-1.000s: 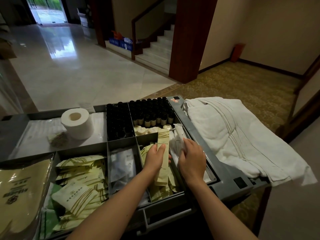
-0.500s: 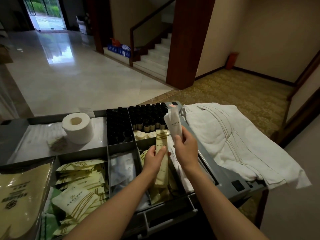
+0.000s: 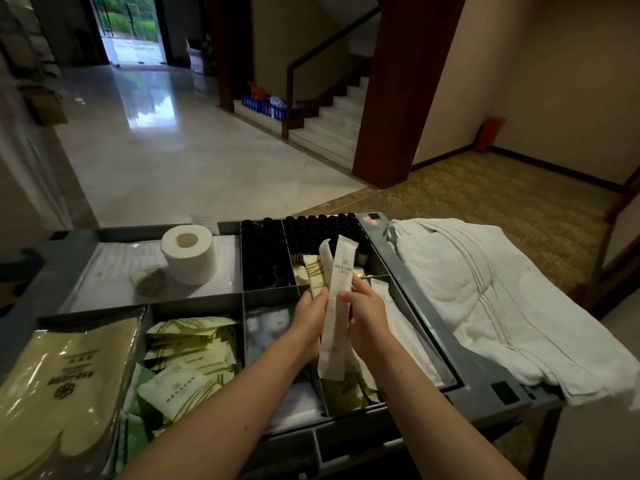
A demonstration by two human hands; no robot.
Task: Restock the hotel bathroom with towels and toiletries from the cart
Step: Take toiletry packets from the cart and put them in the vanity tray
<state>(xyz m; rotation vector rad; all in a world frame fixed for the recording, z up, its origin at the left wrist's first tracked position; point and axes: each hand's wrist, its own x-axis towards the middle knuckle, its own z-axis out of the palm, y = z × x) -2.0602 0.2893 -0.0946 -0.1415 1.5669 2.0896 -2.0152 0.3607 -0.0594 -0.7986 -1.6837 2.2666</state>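
I stand at a grey housekeeping cart (image 3: 485, 398) with a divided top tray. My left hand (image 3: 308, 318) and my right hand (image 3: 367, 318) meet above the right-hand compartments. Between them stand long white toiletry packets (image 3: 337, 282), upright; both hands grip them. A cream striped packet (image 3: 314, 275) rises behind the left fingers, also held by the left hand. Folded white towels (image 3: 491, 299) lie on the cart's right end. A toilet paper roll (image 3: 188, 252) stands at the back left of the tray.
Small black-capped bottles (image 3: 266, 251) fill two back compartments. Cream sachets (image 3: 194, 355) and a clear-wrapped pack (image 3: 266, 329) lie in front ones; bagged slippers (image 3: 65, 379) lie at the left. A wooden pillar (image 3: 398, 98) and stairs (image 3: 332, 123) stand ahead.
Both hands lifted out of the right compartment. The right hand brought its white packets over to the left hand, which now holds them together with the cream packet.
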